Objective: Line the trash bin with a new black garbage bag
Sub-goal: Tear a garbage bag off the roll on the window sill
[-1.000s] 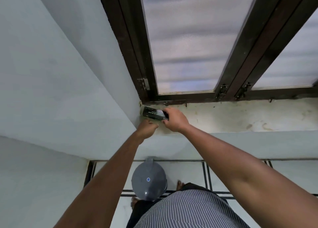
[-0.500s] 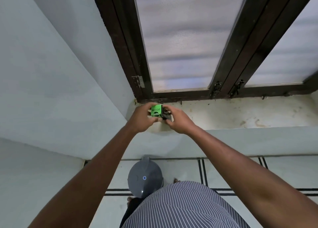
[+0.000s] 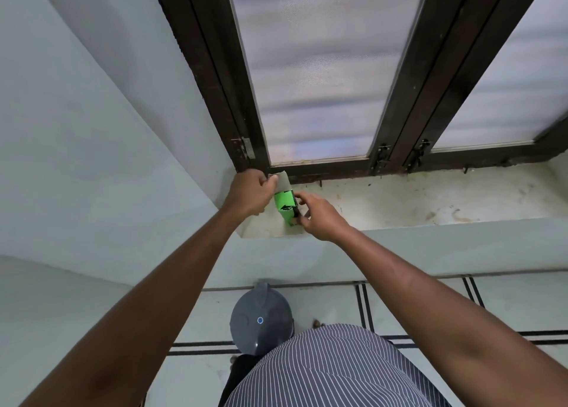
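A green garbage bag box [image 3: 285, 203] with an open grey flap is held over the left end of the window sill [image 3: 415, 200]. My left hand [image 3: 252, 191] grips the box's upper end. My right hand [image 3: 319, 214] pinches something black at the box's lower right edge, most likely a black garbage bag; little of it shows. The grey trash bin [image 3: 261, 320] with its closed lid stands on the floor below, against the wall and just in front of my body.
A dark-framed window [image 3: 310, 77] with frosted panes rises behind the sill. A pale wall [image 3: 92, 129] closes in on the left. The floor [image 3: 415, 302] is light tile with black stripes.
The box has turned from lying sideways to standing more on end, its flap now open. My left hand moved up to its top; my right hand slid to its lower edge.
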Tool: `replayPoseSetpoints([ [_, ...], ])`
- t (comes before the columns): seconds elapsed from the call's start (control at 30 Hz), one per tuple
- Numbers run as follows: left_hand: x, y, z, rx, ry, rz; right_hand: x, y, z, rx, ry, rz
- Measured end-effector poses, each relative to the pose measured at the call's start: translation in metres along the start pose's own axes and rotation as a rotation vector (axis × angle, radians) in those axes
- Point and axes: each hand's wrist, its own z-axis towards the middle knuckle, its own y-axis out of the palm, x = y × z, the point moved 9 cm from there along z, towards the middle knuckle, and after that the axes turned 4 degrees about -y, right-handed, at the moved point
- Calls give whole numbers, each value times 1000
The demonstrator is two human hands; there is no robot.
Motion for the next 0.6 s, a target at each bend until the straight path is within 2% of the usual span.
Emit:
replayPoseSetpoints([
  [0.07, 8, 11, -3, -28, 42, -46, -3, -3, -1, 10, -6, -7],
  [0.23, 14, 33, -5, -101, 100, 20, -6, -8, -5, 23, 2, 3],
  [0.37, 3, 43, -3, -183, 6, -221, -13, -13, -11, 54, 42, 110],
  [0.47, -8, 49, -3, -232, -98, -409, -21, -21, -15, 163, 73, 205],
  [0.6, -16, 60, -9, -303, -110, -497, -29, -35, -13, 256, 47, 69],
])
